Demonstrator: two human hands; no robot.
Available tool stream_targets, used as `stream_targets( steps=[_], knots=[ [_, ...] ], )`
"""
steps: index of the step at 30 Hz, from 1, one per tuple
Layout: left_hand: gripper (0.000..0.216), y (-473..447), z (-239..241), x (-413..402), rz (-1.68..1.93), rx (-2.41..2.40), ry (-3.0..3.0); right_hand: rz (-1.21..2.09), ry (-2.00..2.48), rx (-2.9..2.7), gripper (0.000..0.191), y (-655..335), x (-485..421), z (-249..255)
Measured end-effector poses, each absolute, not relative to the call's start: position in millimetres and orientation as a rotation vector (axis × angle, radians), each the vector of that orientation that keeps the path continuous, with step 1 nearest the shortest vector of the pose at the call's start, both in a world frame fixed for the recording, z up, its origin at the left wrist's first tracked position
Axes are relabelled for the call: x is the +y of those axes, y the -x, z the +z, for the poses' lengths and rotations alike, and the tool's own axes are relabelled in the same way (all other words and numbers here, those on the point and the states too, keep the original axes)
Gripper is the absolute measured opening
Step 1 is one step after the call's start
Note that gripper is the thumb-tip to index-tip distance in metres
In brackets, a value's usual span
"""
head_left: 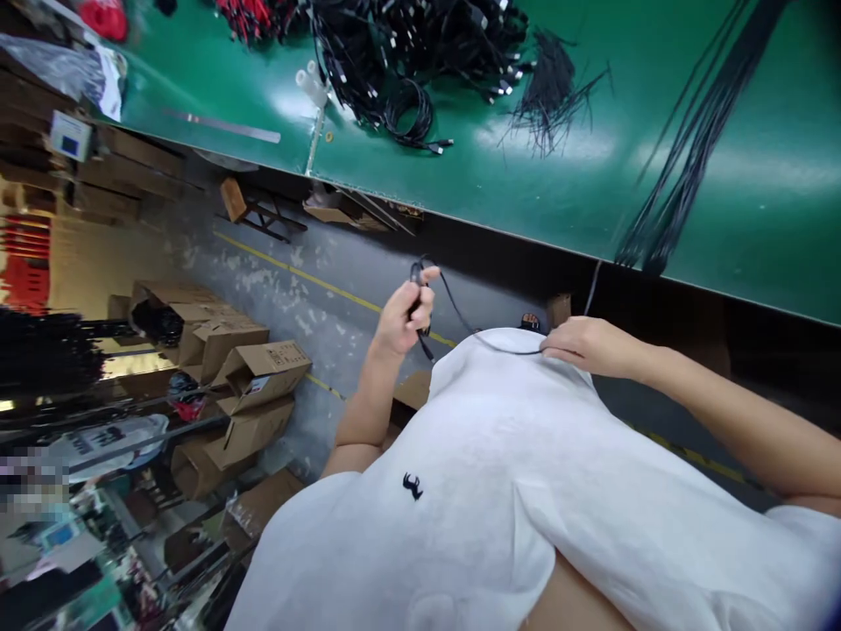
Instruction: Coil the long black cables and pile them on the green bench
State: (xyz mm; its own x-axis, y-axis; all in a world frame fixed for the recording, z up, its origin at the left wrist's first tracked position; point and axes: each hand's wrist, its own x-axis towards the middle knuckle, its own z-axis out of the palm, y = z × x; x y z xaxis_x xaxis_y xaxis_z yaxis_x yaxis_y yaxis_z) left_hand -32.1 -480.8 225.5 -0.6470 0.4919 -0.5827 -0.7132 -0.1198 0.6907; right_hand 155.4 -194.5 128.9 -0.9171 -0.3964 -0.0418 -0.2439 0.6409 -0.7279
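Note:
My left hand (399, 317) is closed round small loops of a black cable (453, 302), held in front of my white shirt. One plug end (427, 350) of it hangs below the fingers. From there the cable sags across to my right hand (582, 344), whose fingers pinch it. A further stretch of cable (594, 287) runs past the right hand toward the table edge; where it ends is hidden. On the green table (486, 193) lies a coiled black cable (408, 114) with metal plugs, beside a big heap of black cables (420, 44).
Thin black ties (548, 88) and a long bundle of straight black strands (703, 149) lie farther right on the table. A ruler-like strip (227, 127) and white spools (311, 83) are at left. Open cardboard boxes (263, 377) and a wooden stool (235, 200) stand on the floor.

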Motion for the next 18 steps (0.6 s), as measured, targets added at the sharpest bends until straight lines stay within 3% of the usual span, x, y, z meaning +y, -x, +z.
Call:
stream_targets(
  steps=[4,8,12,18],
  knots=[
    [0.033,8.7,199.6,-453.5,1.541,1.337,0.052,-1.376,0.478,2.685,0.048,-113.5,-226.4,191.0],
    [0.042,-11.8,198.7,-446.8,1.341,1.148,-0.195,-1.481,0.362,2.638,0.047,-80.5,-209.8,197.7],
    [0.027,-5.2,216.0,-456.4,1.462,1.009,-0.084,-1.479,0.223,2.659,0.043,-78.4,-172.5,152.2],
    [0.038,13.2,246.5,-472.7,1.948,1.189,0.381,-0.831,-0.337,2.817,0.031,-134.9,-87.4,52.5]
  ],
)
